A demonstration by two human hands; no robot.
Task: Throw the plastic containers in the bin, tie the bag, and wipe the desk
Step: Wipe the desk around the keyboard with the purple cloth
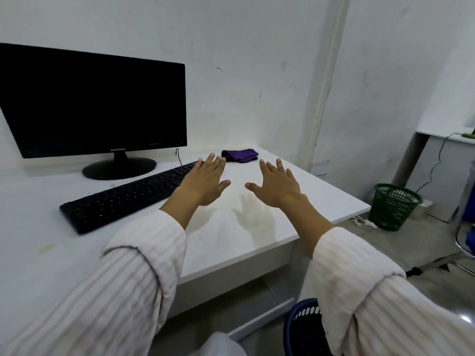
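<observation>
Hovering above the desk (295, 214), left hand (205, 182) and right hand (276, 186) are spreading flat, apart, holding nothing. Behind them a cloth (241, 155) is lying, long axis running toward the monitor (95, 98).

Your desk (257, 242) layout
Keyboard (123, 199) before the monitor (97, 104); cloth (240, 155) behind your hands (205, 181); one bin (393, 206) far right.

The monitor (92, 104) bears a small "SAMSUNG" brand mark on its lower bezel.
</observation>
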